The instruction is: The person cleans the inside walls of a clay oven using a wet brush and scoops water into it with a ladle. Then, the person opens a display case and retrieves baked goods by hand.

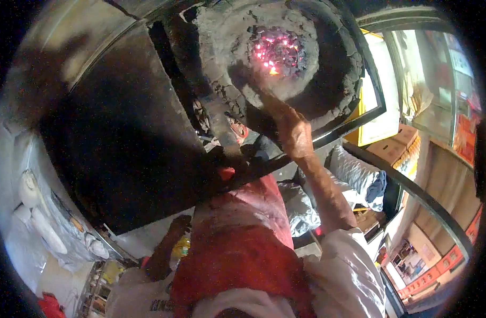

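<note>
Glowing coals (277,53) lie in the round mouth of a clay-lined oven (221,32) at the top. Below them, my right hand (295,132) reaches over the oven's near rim; its fingers point toward the coals and are smeared, so whether they hold anything is unclear. My left hand (179,228) hangs low beside the red apron (237,238), under the edge of the dark tabletop (121,138). Shadow hides most of its fingers. Close to that hand is a small yellow item (180,249), too unclear to name.
A dark metal frame edge (354,124) runs between my body and the oven. Silvery sacks (354,169) and a cardboard box (394,146) stand at the right. Along the left, pale dough-like pieces (46,228) lie on a light surface.
</note>
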Available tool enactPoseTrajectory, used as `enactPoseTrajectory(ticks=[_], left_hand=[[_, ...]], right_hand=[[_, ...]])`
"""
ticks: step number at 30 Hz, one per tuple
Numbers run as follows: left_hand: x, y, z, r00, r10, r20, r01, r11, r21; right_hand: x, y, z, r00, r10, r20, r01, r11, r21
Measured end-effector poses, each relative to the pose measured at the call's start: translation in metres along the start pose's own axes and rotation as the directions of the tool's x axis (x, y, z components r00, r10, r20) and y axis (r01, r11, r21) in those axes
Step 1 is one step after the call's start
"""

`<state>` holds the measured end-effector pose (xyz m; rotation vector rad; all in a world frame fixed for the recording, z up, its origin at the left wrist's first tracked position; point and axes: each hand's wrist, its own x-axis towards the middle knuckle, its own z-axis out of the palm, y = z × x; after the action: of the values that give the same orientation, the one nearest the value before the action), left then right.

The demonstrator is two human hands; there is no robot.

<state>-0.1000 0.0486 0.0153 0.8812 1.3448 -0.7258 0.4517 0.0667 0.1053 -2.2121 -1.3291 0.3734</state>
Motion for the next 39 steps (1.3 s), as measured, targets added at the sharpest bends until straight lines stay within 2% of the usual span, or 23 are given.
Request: enactPoseTrajectory(ticks=[1, 4, 5, 7, 9, 10, 11, 12, 13, 15, 17, 19, 21, 23, 25, 28, 29, 31, 33, 35, 37, 38, 39], left_hand=[[-0.001, 0.002, -0.001, 1.000, -0.009, -0.007, 0.010, 1.000, 0.022], [-0.004, 0.009, -0.001, 0.999, -0.027, -0.035, 0.029, 0.998, 0.056], [-0.006, 0.009, -0.002, 1.000, -0.004, -0.012, 0.004, 0.999, 0.034], [-0.010, 0.015, -0.004, 0.999, 0.030, 0.013, -0.030, 0.999, 0.019], [-0.017, 0.018, -0.005, 0.998, -0.054, 0.008, 0.055, 0.996, -0.065], [-0.015, 0.012, -0.005, 0.999, -0.053, 0.007, 0.053, 0.997, -0.063], [-0.012, 0.002, -0.006, 0.998, 0.046, 0.038, -0.039, 0.984, -0.173], [-0.008, -0.005, -0.007, 0.988, 0.147, 0.056, -0.125, 0.950, -0.286], [-0.006, -0.008, -0.007, 0.988, 0.148, 0.050, -0.128, 0.951, -0.280], [-0.005, -0.008, -0.007, 0.996, 0.085, 0.022, -0.079, 0.976, -0.202], [-0.003, -0.005, -0.006, 0.998, 0.060, 0.013, -0.057, 0.984, -0.169], [0.000, -0.001, -0.006, 0.999, 0.051, 0.006, -0.050, 0.988, -0.146], [-0.001, 0.003, -0.008, 0.999, 0.044, -0.003, -0.044, 0.990, -0.133], [0.001, 0.004, -0.009, 0.999, 0.045, -0.007, -0.045, 0.989, -0.138], [0.001, 0.003, -0.003, 0.999, 0.049, -0.009, -0.050, 0.988, -0.148], [0.008, 0.006, -0.001, 0.998, 0.060, 0.004, -0.059, 0.986, -0.153], [0.008, 0.007, -0.002, 0.998, 0.063, 0.006, -0.061, 0.986, -0.155], [0.008, 0.007, -0.004, 0.998, 0.065, -0.001, -0.065, 0.986, -0.156], [0.010, 0.006, -0.005, 0.998, 0.064, -0.007, -0.064, 0.985, -0.161], [0.008, 0.003, -0.003, 0.998, 0.062, -0.010, -0.063, 0.985, -0.163], [0.012, 0.005, -0.004, 0.998, 0.059, -0.004, -0.059, 0.985, -0.160], [0.013, 0.005, -0.005, 0.998, 0.058, -0.003, -0.058, 0.986, -0.158], [0.014, 0.004, -0.005, 0.998, 0.057, -0.003, -0.057, 0.987, -0.152]], right_hand=[[-0.002, -0.001, 0.002, 0.995, 0.091, 0.046, -0.095, 0.992, 0.088], [0.004, 0.009, -0.011, 0.975, 0.212, 0.069, -0.214, 0.976, 0.026], [0.002, 0.009, -0.011, 0.974, 0.214, 0.070, -0.216, 0.976, 0.028], [-0.001, 0.012, -0.013, 1.000, 0.012, 0.008, -0.012, 1.000, -0.027], [-0.007, 0.017, -0.006, 1.000, 0.017, 0.012, -0.018, 0.999, 0.031], [-0.006, 0.012, -0.009, 0.987, 0.131, 0.093, -0.134, 0.990, 0.033], [-0.006, 0.006, -0.012, 0.955, 0.240, 0.175, -0.248, 0.968, 0.025], [-0.005, 0.002, -0.013, 0.963, 0.242, 0.116, -0.249, 0.968, 0.041], [0.002, -0.003, -0.017, 0.965, 0.234, 0.119, -0.240, 0.970, 0.044], [0.011, -0.019, -0.020, 0.993, 0.120, -0.017, -0.118, 0.988, 0.100], [0.023, -0.019, 0.001, 0.999, 0.033, -0.004, -0.033, 0.997, 0.074], [0.046, -0.028, 0.019, 0.985, 0.157, 0.071, -0.163, 0.983, 0.084], [0.064, -0.001, 0.043, 0.868, 0.380, 0.320, -0.345, 0.925, -0.162], [0.070, 0.011, 0.037, 0.902, 0.317, 0.293, -0.250, 0.937, -0.243], [0.058, 0.007, 0.027, 0.993, 0.119, -0.017, -0.120, 0.978, -0.170], [0.048, -0.007, 0.034, 0.991, 0.118, 0.067, -0.118, 0.993, -0.005], [0.054, -0.014, 0.046, 0.993, 0.118, -0.019, -0.118, 0.993, 0.017], [0.060, -0.001, 0.055, 0.952, 0.231, 0.199, -0.205, 0.968, -0.144], [0.057, -0.008, 0.032, 0.975, 0.208, 0.077, -0.208, 0.978, -0.009], [0.047, 0.002, 0.037, 0.953, 0.251, 0.171, -0.247, 0.968, -0.048], [0.038, 0.007, 0.049, 0.973, 0.152, 0.173, -0.145, 0.988, -0.048], [0.039, 0.005, 0.054, 0.993, 0.079, 0.087, -0.083, 0.996, 0.038], [0.038, 0.005, 0.050, 0.993, 0.083, 0.084, -0.087, 0.996, 0.035]])
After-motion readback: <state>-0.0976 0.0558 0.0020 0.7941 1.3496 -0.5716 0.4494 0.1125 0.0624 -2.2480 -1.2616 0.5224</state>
